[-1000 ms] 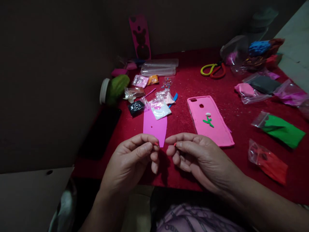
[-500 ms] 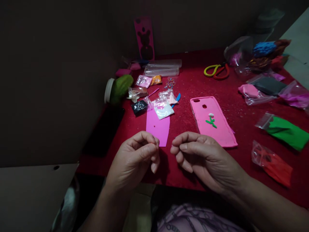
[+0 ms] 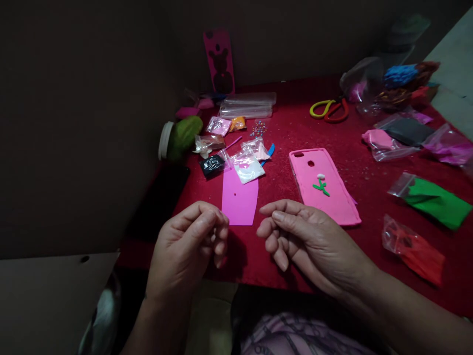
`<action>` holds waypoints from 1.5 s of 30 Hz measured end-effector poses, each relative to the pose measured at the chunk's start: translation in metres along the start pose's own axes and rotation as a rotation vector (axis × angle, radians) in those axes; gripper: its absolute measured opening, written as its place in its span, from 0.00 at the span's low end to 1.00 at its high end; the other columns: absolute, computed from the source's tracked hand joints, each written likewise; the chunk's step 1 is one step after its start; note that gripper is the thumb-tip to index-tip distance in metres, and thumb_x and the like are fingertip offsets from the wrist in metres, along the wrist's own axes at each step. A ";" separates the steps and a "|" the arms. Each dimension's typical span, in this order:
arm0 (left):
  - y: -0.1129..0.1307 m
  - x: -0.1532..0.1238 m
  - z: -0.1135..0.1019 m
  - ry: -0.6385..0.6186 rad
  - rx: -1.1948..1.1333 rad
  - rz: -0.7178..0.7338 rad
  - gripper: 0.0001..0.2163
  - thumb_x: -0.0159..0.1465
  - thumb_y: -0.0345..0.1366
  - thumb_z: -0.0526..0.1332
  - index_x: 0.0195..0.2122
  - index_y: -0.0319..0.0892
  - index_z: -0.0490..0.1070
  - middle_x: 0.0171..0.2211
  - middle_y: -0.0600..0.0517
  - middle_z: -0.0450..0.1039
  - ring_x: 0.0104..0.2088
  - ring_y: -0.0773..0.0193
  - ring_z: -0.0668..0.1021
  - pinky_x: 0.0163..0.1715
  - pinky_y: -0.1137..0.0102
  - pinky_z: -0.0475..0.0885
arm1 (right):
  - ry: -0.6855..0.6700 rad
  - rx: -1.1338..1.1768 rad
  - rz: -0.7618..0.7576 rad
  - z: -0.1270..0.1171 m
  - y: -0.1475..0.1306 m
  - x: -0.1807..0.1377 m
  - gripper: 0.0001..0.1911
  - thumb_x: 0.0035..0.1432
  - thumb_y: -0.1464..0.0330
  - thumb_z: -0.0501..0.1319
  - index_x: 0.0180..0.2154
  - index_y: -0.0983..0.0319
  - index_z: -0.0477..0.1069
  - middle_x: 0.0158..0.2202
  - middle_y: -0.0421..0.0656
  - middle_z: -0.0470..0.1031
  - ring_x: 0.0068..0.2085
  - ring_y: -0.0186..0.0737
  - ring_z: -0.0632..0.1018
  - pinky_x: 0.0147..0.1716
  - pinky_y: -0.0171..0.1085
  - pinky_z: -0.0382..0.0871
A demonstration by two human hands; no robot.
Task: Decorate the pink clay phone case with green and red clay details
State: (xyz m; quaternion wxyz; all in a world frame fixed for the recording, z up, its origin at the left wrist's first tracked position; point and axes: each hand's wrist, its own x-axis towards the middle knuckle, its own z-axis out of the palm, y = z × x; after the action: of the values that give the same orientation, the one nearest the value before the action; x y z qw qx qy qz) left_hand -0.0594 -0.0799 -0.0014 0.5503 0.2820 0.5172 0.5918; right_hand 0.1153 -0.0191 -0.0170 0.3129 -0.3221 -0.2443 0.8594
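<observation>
My left hand is closed, thumb pressed to index finger in a pinch. Whatever sits in the pinch, if anything, is too small to make out. Across a gap, my right hand has loosely curled fingers that stand apart, with nothing visible in them. Just behind it lies a pink clay-covered phone case, bearing a green clay stem with leaves and a small white clay piece at its top. A magenta card with a small hole lies flat beyond the hands.
Clay packets, among them white and black, lie partly over the card. Yellow-and-red-handled scissors rest further back. Bags of green clay and red clay lie at right. A dark phone and a tipped jar are at left.
My hands have moved further apart, the left one shifting left. The right hand's fingers have spread a little. The case and packets stay in place; the view has shifted slightly.
</observation>
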 end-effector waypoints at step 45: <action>-0.016 0.008 -0.008 -0.290 -0.446 -0.263 0.06 0.65 0.32 0.62 0.34 0.34 0.77 0.17 0.54 0.68 0.10 0.80 0.60 0.08 0.84 0.64 | -0.088 0.113 0.096 -0.002 -0.001 0.002 0.04 0.54 0.72 0.68 0.33 0.67 0.76 0.25 0.43 0.80 0.19 0.29 0.76 0.13 0.23 0.69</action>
State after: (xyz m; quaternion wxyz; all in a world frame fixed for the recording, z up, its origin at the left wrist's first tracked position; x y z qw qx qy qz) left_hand -0.0628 -0.0772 -0.0200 0.7388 0.1663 0.3226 0.5679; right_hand 0.1160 -0.0167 -0.0186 0.2780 -0.2772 -0.1934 0.8991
